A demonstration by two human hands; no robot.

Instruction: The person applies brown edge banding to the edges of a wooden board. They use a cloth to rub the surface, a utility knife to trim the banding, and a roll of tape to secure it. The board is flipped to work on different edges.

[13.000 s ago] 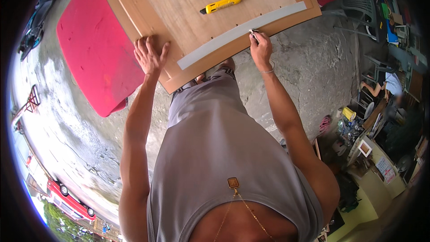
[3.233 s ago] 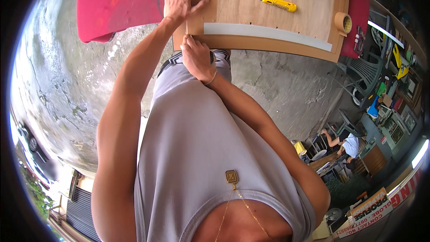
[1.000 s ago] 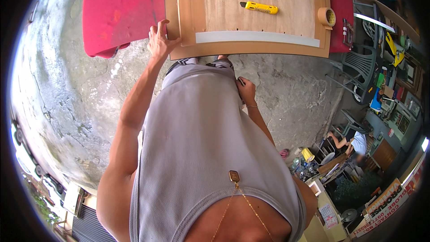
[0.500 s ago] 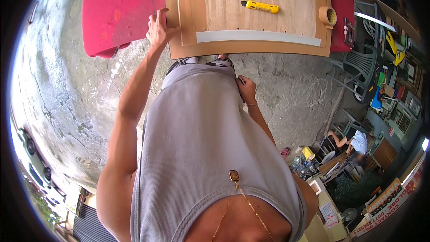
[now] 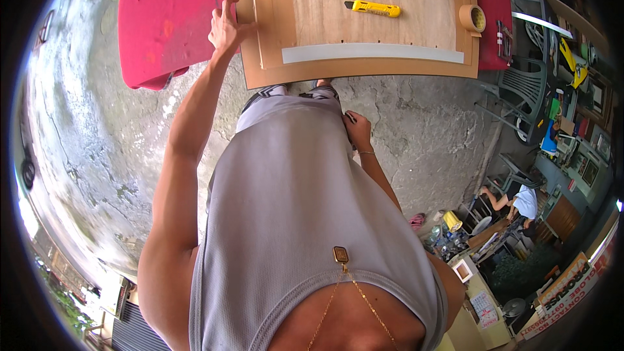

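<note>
Plywood panel (image 5: pixel 364 10): pale wood, lies flat on the red bench (image 5: pixel 169 19), darker brown frame around its edges.
Left hand (image 5: pixel 226 26): fingers spread, resting on the panel's left edge, thumb on the frame; nothing clasped.
Right hand (image 5: pixel 357 131): down at the hip, against the grey shirt, well apart from the panel; fingers loosely curled, can't tell if it holds anything.
Grey strip (image 5: pixel 374 53): long, pale, lies along the panel's near edge, just right of the left hand.
Knife (image 5: pixel 372 8): yellow utility knife, lies on the panel's middle, beyond the strip, untouched.
Tape roll (image 5: pixel 472 18): tan, sits at the panel's right edge.
Floor (image 5: pixel 429 130): cracked concrete below the bench.
Chair (image 5: pixel 520 94): grey plastic, off to the right.
</note>
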